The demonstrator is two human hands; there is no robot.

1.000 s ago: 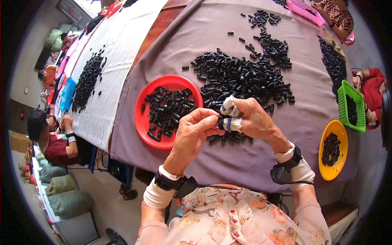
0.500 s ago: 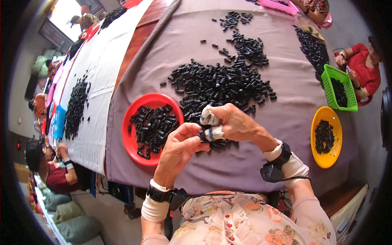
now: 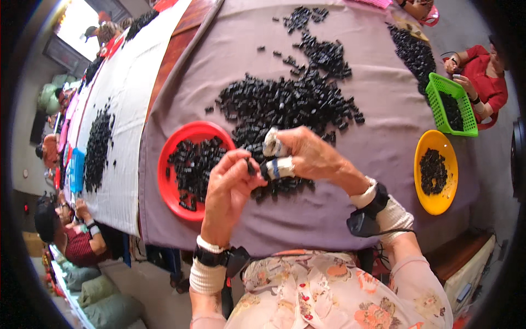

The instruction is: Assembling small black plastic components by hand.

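My left hand (image 3: 230, 186) and my right hand (image 3: 304, 156) meet over the near edge of a big heap of small black parts (image 3: 285, 104) on a mauve tablecloth (image 3: 378, 142). Both pinch one small black part (image 3: 253, 167) between their fingertips. White tape wraps the thumb and forefinger of my right hand. A red round tray (image 3: 170, 181) with several black parts in it lies just left of my left hand. Both wrists wear white bands and black straps.
A yellow oval dish (image 3: 438, 203) with black parts sits at the right table edge, and a green basket (image 3: 438, 90) lies beyond it by a person in red. Another long table (image 3: 126, 98) with a white cloth and black heaps runs at the left, with people seated along it.
My hands stay together at the heap's near edge, still working one black part. The view has shifted, so table and trays sit a little differently in the picture.
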